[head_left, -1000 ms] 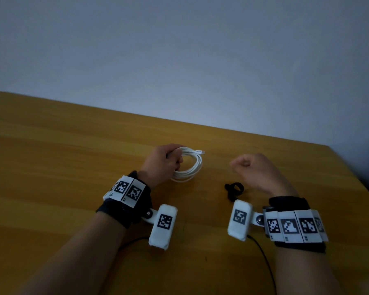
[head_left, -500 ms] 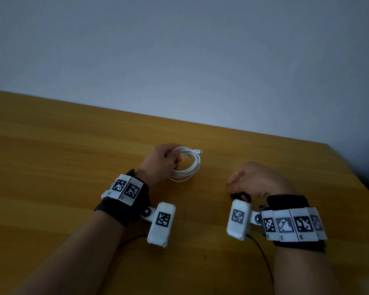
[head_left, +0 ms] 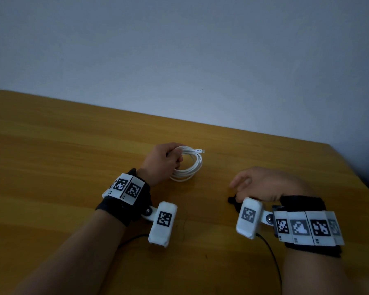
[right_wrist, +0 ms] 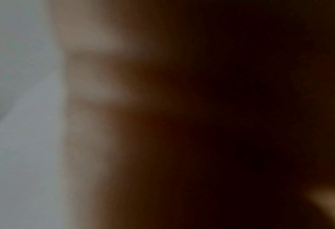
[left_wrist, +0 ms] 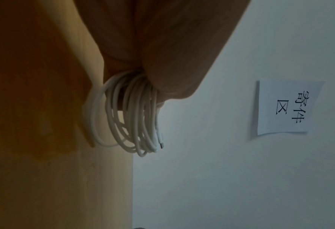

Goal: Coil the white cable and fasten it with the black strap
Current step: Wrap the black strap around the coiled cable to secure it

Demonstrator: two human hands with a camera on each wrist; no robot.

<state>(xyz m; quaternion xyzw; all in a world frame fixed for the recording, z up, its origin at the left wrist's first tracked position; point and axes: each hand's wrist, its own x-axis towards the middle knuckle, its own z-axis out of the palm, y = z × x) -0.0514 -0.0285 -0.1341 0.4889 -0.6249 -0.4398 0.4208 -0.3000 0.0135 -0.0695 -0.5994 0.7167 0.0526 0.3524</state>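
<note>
Your right hand [head_left: 262,186] has dropped onto the black strap [head_left: 232,201] at 4 o'clock of the coiled USB-C cable [head_left: 190,165] (grip unclear); your left hand [head_left: 162,161] clasps the coil, so fastening comes next.

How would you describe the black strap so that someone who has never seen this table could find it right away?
Start at the wooden table and find the right hand near its right side, with the coiled white cable in the left hand off to the left. The black strap is the small dark piece on the wood, peeking out under that right hand. It is the only loose black thing there.
</note>
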